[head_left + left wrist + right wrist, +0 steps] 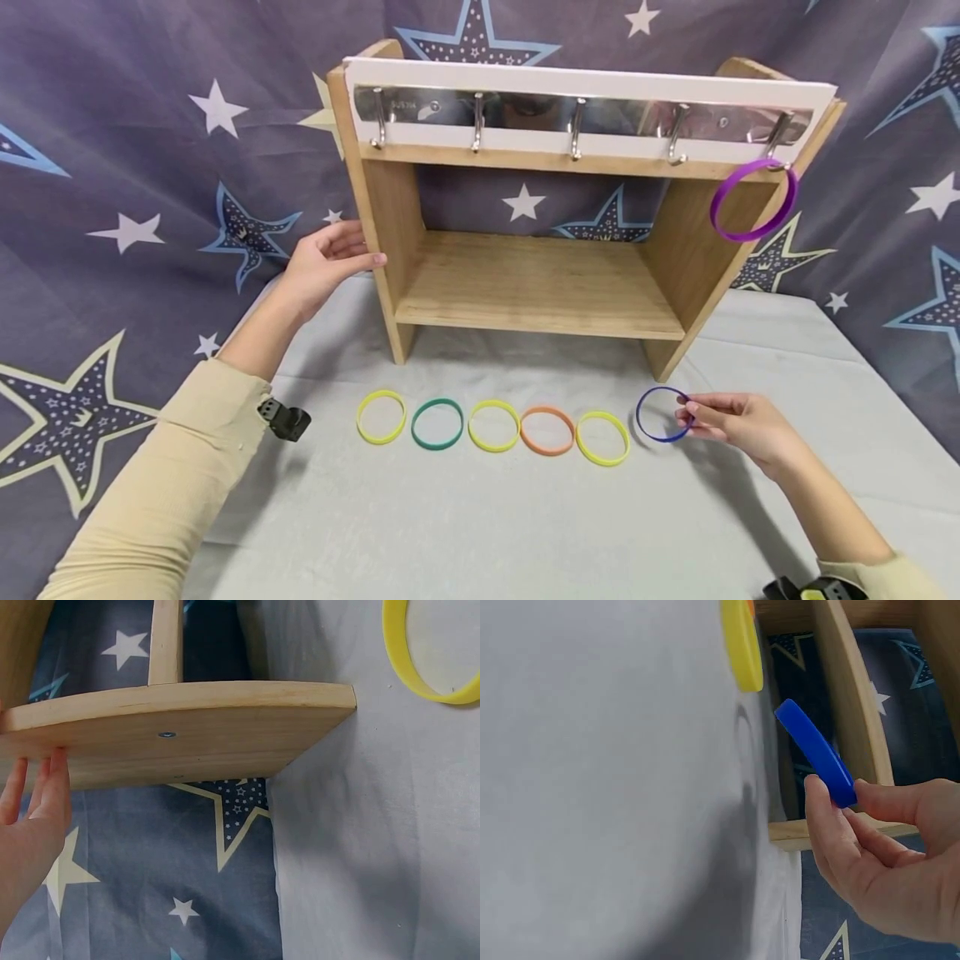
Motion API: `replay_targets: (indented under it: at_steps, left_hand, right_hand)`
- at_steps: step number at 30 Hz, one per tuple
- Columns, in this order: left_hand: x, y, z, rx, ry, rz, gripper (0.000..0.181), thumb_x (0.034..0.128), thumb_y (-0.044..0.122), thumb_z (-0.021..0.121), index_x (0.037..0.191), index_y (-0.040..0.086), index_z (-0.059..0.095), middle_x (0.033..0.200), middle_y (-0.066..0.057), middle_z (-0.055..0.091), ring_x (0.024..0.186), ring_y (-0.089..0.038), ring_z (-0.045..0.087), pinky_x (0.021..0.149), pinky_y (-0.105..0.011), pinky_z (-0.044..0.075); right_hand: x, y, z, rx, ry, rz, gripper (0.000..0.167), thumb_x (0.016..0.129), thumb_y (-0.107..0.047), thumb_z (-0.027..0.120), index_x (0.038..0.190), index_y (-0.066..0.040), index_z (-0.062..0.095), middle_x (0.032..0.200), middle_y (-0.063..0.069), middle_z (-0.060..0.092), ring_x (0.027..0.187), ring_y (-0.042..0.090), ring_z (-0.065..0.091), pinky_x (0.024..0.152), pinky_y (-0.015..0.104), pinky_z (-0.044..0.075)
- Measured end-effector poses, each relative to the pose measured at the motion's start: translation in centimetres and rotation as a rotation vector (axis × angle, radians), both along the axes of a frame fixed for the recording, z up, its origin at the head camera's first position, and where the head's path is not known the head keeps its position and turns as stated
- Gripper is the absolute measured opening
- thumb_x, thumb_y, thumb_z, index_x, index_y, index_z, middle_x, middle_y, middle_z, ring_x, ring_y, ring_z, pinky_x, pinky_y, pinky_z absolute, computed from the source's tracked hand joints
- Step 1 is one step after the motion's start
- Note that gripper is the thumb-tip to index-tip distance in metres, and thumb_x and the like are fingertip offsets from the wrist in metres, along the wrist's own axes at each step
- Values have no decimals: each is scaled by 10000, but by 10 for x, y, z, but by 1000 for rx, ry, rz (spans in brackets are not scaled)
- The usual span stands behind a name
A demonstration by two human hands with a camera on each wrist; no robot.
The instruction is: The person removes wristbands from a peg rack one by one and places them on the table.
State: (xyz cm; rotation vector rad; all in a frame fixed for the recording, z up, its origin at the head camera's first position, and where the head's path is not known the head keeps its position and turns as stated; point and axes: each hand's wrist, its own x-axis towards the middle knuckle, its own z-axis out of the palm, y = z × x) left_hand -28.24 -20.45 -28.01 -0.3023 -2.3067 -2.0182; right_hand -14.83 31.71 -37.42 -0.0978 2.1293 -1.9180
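In the head view my right hand (742, 425) pinches a blue silicone wristband (639, 417) between thumb and fingertips. The right wrist view shows this blue band (817, 750) tilted and raised off the cloth. My left hand (318, 265) holds the left side panel of a wooden shelf (540, 279), thumb at the front edge and fingers against the outer face. Across the shelf's top runs a metal hook rail (525, 110). From its rightmost hook hangs a purple wristband (716, 212).
On the grey cloth (450, 533), in front of the shelf, lies a row of wristbands: a yellow band (360, 425), a green band (437, 447), another yellow band (495, 450), an orange band (547, 452) and a further yellow band (603, 462). A star-patterned curtain (247, 125) hangs behind.
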Motion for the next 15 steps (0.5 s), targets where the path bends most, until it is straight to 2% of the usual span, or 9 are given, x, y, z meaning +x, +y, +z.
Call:
replay_targets:
  at_steps: [3,5,7,12,15]
  left_hand:
    - [0,-1,0,0,-1,0,561,825,64,734,1333,9,502,994,153,648,937,16,623,789,-122,525]
    - [0,-1,0,1,0,1,562,824,61,734,1333,5,501,991,152,649,935,16,624,787,-122,526]
    - [0,-1,0,1,0,1,567,824,61,734,1336,4,499,997,149,650,937,15,625,790,-123,526]
    - [0,-1,0,-26,-6,2,589,831,82,733,1361,17,486,1040,143,640,962,26,616,808,-117,520]
    - [0,-1,1,-37,-7,7,590,833,88,732,1366,25,486,1063,133,637,972,26,612,814,-115,518]
  right_hand:
    - [2,-2,0,51,-8,14,182,953,24,516,1074,77,641,861,-23,755,834,65,718,773,217,588]
    - [2,-3,-2,90,-5,30,266,957,19,510,1132,212,562,860,-34,753,828,59,716,771,216,588]
    - [2,-4,-3,117,-11,52,345,958,16,507,1163,293,479,863,-43,751,823,56,714,770,212,587]
    - [3,-5,-4,185,-37,94,410,961,0,512,1194,323,410,884,-56,747,820,57,715,780,217,587]
    - [4,-6,-2,263,-33,79,442,965,-38,529,1214,307,410,887,-65,745,809,30,703,771,211,587]
